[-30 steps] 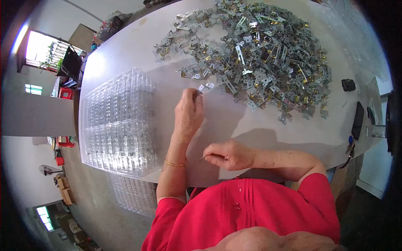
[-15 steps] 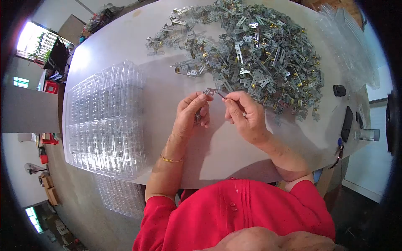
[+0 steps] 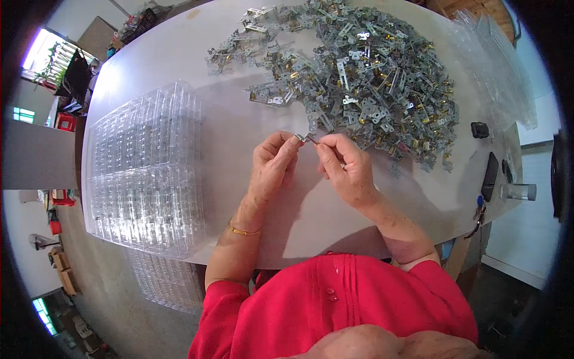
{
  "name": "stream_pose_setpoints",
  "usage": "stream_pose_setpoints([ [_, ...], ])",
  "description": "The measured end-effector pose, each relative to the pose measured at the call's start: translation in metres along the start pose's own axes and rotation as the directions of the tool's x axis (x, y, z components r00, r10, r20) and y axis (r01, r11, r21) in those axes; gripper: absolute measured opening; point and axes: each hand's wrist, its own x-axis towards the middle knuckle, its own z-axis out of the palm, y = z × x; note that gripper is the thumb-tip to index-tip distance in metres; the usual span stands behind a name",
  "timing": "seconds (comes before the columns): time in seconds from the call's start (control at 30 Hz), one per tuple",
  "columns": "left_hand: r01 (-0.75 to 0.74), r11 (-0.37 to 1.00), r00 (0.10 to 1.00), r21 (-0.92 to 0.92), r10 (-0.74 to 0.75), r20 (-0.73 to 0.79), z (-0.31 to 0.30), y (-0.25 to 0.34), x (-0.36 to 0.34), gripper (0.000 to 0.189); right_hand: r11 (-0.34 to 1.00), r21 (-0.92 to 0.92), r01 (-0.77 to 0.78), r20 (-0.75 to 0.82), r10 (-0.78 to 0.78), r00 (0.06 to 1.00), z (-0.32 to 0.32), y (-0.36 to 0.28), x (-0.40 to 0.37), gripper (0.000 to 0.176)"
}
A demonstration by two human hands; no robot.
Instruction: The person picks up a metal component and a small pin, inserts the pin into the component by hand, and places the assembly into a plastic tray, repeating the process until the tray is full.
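Close in front of the heap, my left hand [image 3: 272,166] pinches a small metal bracket [image 3: 302,137] between thumb and forefinger. My right hand [image 3: 348,170] is closed on the thin dark end that reaches toward it; I cannot tell if that end is a separate piece. The two hands face each other over the table, fingertips a short gap apart. Beyond them spreads a large heap of metal brackets [image 3: 373,84], grey with brass-coloured bits among them.
Clear plastic trays [image 3: 143,173] with rows of compartments are stacked at the left of the white table [image 3: 239,125]. Clear plastic sheets [image 3: 493,66] lie at the far right. A black phone [image 3: 490,176], a small black box [image 3: 479,130] and a clear jar [image 3: 520,191] are along the right edge.
The fingers of both hands have shifted slightly around the bracket, and it now sits at a different angle. My right hand has come a little nearer the left.
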Motion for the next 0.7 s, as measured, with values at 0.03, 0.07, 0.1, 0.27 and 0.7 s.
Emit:
stream_pose_setpoints([
  [0.03,-0.032,0.999,0.999,0.037,0.033,-0.031,0.001,-0.001,0.0,0.021,1.0,-0.016,0.001,-0.013,-0.001,1.0,0.001,0.0,-0.001,0.008],
  [0.07,-0.063,0.995,0.996,0.075,0.067,-0.059,0.003,-0.003,0.0,0.02,0.999,-0.032,0.002,-0.027,-0.003,1.0,0.002,0.0,-0.003,0.009],
  [0.1,-0.092,0.989,0.991,0.114,0.102,-0.086,0.003,-0.005,0.0,0.018,0.999,-0.048,0.002,-0.041,-0.004,0.999,0.003,0.0,-0.004,0.01],
  [0.27,-0.226,0.898,0.967,0.377,0.253,-0.025,0.0,-0.014,0.0,0.015,0.999,-0.026,-0.027,-0.024,0.026,0.999,0.001,-0.001,-0.005,0.019],
  [0.7,-0.507,0.604,0.854,0.615,0.451,0.26,0.004,-0.017,-0.006,0.011,0.959,-0.185,0.214,-0.097,-0.234,0.967,-0.007,0.007,-0.002,0.009],
])
